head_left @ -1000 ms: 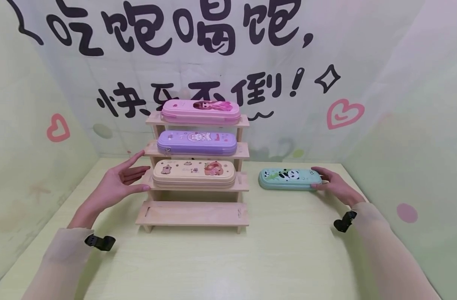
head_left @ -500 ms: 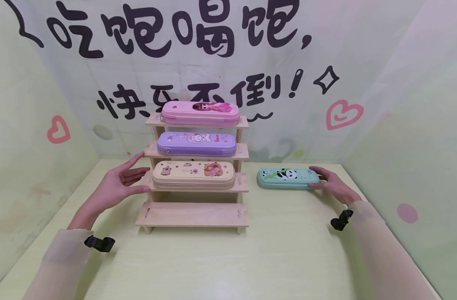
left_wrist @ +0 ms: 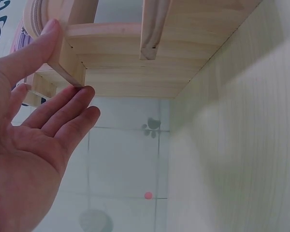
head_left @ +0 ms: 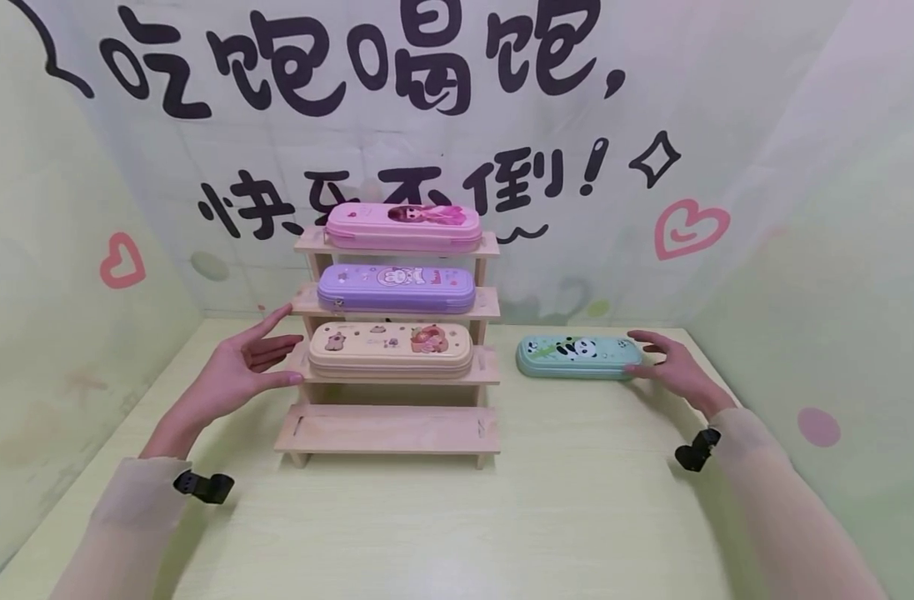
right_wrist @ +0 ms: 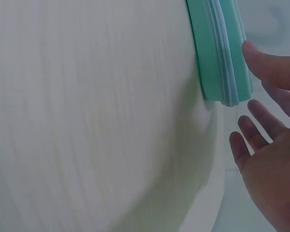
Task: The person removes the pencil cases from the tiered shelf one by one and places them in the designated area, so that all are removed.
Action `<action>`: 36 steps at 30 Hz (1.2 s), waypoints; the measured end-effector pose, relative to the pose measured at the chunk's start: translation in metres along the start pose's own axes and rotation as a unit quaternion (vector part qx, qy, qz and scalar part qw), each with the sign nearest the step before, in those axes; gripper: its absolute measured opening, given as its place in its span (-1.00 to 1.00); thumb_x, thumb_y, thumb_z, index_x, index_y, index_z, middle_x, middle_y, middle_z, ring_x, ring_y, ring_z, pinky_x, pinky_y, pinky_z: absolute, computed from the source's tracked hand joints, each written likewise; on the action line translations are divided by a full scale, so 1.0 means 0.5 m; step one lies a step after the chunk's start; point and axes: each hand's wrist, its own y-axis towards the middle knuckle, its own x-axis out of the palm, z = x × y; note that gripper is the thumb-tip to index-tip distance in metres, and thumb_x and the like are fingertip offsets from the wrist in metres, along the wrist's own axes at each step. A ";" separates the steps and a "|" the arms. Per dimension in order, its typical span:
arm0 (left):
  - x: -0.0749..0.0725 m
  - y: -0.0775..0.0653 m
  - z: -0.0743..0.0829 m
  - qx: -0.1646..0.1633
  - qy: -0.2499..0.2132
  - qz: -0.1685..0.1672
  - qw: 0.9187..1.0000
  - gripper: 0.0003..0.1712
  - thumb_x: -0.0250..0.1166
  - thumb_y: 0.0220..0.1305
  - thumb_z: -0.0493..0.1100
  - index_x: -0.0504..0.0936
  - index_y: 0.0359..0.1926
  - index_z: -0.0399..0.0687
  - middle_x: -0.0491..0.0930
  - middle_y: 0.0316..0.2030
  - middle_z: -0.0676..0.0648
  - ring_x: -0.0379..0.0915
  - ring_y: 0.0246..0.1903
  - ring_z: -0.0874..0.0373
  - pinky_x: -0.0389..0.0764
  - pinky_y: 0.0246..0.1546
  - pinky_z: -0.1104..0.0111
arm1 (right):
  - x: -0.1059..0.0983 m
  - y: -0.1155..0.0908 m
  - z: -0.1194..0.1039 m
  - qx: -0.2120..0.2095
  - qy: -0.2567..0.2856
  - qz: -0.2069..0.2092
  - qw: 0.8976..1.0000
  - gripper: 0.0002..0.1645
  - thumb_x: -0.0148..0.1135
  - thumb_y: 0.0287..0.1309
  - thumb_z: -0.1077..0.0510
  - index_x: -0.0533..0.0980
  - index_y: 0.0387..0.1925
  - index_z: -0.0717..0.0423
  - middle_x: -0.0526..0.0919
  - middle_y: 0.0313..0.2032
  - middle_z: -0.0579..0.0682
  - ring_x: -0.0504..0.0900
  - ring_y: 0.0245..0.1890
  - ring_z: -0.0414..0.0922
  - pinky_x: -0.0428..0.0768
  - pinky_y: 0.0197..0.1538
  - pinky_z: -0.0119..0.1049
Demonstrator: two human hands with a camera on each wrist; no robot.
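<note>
At the middle left of the head view, the left hand (head_left: 235, 375) reaches to the left side of a four-tier stepped wooden rack (head_left: 389, 429), its fingers extended and its thumb apart from them. The index fingertip meets the left end of the second board from the top, and the thumb lies at the end of the third; the hand is spread, with nothing enclosed in it.

Right of centre, a mint-green zippered pencil case (head_left: 576, 358) with a panda print lies flat on the pale wood-grain table (head_left: 442, 517), apart from the rack. At its right end is the right hand (head_left: 685, 375), loosely spread, thumb tip at the near right corner and index finger above the far one. The right wrist view shows the other fingers clear of the case; the hand has no closed hold, and whether the thumb presses on it I cannot tell.

Down the rack in the centre of the frame sit a pink pencil case (head_left: 404, 227) on the top tier, a purple pencil case (head_left: 397, 287) on the second and a cream pencil case (head_left: 389, 350) on the third
</note>
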 end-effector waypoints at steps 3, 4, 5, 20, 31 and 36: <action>0.000 0.001 0.001 0.002 0.001 0.000 1.000 0.18 0.61 0.22 -0.20 0.11 0.68 0.37 0.51 0.34 -0.36 0.45 0.33 -0.30 0.59 0.12 0.52 | 0.001 -0.012 -0.012 -0.022 -0.017 0.015 1.000 -0.11 0.45 0.33 0.17 0.25 0.55 0.29 0.22 0.48 0.45 0.22 0.41 0.45 0.39 0.29 0.41; 0.000 0.001 0.001 0.002 0.001 -0.001 1.000 0.18 0.61 0.22 -0.20 0.11 0.68 0.36 0.51 0.34 -0.36 0.45 0.33 -0.30 0.59 0.12 0.52 | 0.003 -0.017 -0.017 -0.031 -0.019 0.019 0.999 -0.13 0.46 0.32 0.19 0.28 0.54 0.29 0.25 0.47 0.44 0.24 0.40 0.44 0.40 0.28 0.38; 0.000 0.001 0.000 0.003 0.002 -0.001 1.000 0.18 0.61 0.22 -0.20 0.11 0.68 0.36 0.51 0.34 -0.36 0.45 0.33 -0.30 0.59 0.12 0.52 | 0.004 -0.023 -0.023 -0.039 -0.021 0.023 0.999 -0.14 0.47 0.31 0.20 0.30 0.52 0.30 0.28 0.46 0.42 0.26 0.39 0.42 0.41 0.28 0.35; -0.002 0.001 0.001 -0.005 0.004 -0.001 1.000 0.20 0.63 0.19 -0.17 0.11 0.68 0.38 0.52 0.33 -0.36 0.44 0.33 -0.31 0.60 0.11 0.52 | 0.057 -0.106 -0.146 -0.165 -0.070 0.045 0.983 -0.32 0.56 0.22 0.23 0.52 0.33 0.22 0.52 0.29 0.20 0.49 0.18 0.21 0.53 0.11 0.19; -0.003 0.001 0.001 -0.005 -0.001 -0.003 1.000 0.21 0.63 0.19 -0.17 0.10 0.68 0.37 0.51 0.34 -0.36 0.44 0.33 -0.31 0.59 0.08 0.56 | 0.135 -0.114 -0.258 -0.190 -0.044 0.024 0.981 -0.31 0.58 0.21 0.17 0.53 0.33 0.21 0.63 0.20 0.10 0.60 0.15 0.19 0.56 0.24 0.24; -0.003 0.001 0.001 -0.002 0.001 -0.004 1.000 0.20 0.62 0.20 -0.18 0.10 0.69 0.36 0.51 0.34 -0.36 0.46 0.33 -0.29 0.61 0.12 0.47 | 0.175 -0.109 -0.303 -0.205 -0.032 0.021 0.978 -0.30 0.60 0.20 0.15 0.54 0.32 0.19 0.65 0.19 0.08 0.63 0.14 0.17 0.58 0.28 0.17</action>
